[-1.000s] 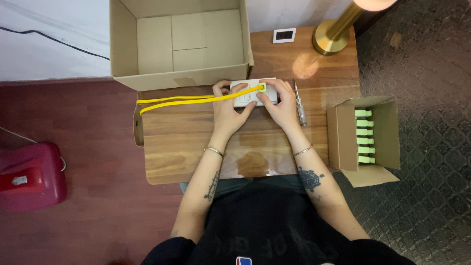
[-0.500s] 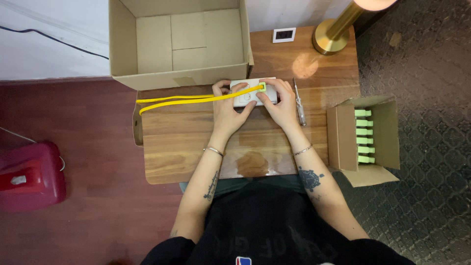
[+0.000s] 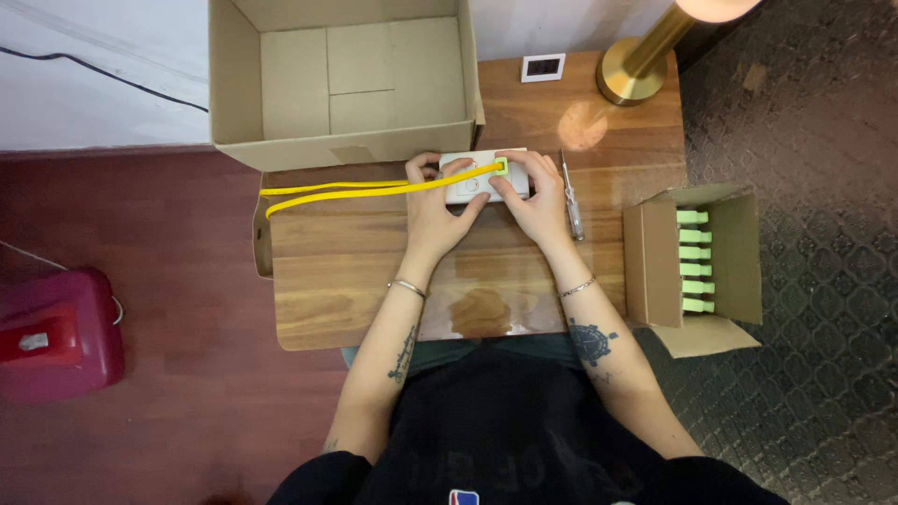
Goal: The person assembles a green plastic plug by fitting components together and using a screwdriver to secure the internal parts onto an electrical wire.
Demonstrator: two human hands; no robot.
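A white socket block (image 3: 475, 180) lies on the wooden table (image 3: 355, 281) just in front of a big open cardboard box (image 3: 341, 79). My left hand (image 3: 440, 210) holds the block's left end, thumb and fingers around it. My right hand (image 3: 535, 198) grips the right end, fingers pressing on top. A yellow cable (image 3: 355, 190), doubled into two strands, runs from a light green plug (image 3: 502, 167) on the block leftwards to the table's left edge.
A screwdriver (image 3: 572, 198) lies right of my right hand. A smaller open box (image 3: 697, 257) with several light green plugs stands off the table's right side. A brass lamp base (image 3: 631, 70) and a small white frame (image 3: 543, 67) stand at the back. A red case (image 3: 56, 332) sits on the floor.
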